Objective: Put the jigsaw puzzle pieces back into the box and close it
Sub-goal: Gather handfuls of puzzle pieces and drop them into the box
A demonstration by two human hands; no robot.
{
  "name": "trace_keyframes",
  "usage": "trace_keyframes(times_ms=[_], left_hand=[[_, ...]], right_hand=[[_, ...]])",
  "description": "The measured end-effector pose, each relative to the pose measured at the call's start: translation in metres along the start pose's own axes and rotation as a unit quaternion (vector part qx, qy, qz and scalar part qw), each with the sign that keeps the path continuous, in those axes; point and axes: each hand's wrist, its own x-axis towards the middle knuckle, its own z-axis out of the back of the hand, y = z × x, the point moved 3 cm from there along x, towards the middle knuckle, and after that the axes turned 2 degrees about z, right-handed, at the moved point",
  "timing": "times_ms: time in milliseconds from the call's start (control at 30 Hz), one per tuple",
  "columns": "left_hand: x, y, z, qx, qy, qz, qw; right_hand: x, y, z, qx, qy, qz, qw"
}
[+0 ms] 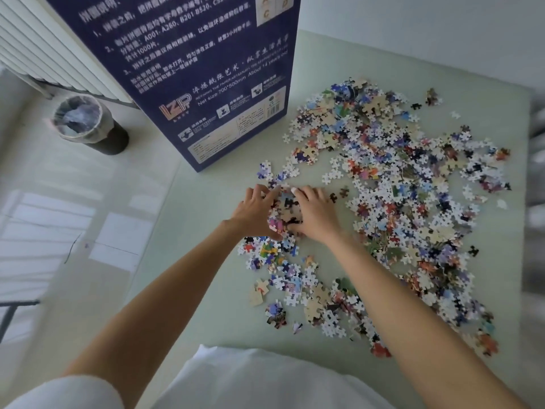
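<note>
Cardboard puzzle pieces (287, 209), knobbed, cupped between left hand (255, 212), right hand (317, 215).

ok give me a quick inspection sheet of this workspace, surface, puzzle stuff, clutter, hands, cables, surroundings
surface: pale green table, mostly bare on its left part.
job's things: dark blue puzzle box stands upright at the table's far left; loose puzzle pieces spread over the right half, none seen in the box.
clutter: nothing seen.
grippers: left hand and right hand cup a small heap of pieces between them on the table.
cables: nothing seen.
surroundings: lined waste bin on the floor to the left; white radiator behind it; pale wall behind the table.
</note>
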Motion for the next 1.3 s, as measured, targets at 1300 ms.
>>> trace_keyframes(times_ms=[1300], left_hand=[[-0.008,-0.004,0.008,-0.105,-0.139,-0.035,0.984]], right_hand=[[-0.03,-0.003,0.001,0.097,-0.122,-0.048,0.987]])
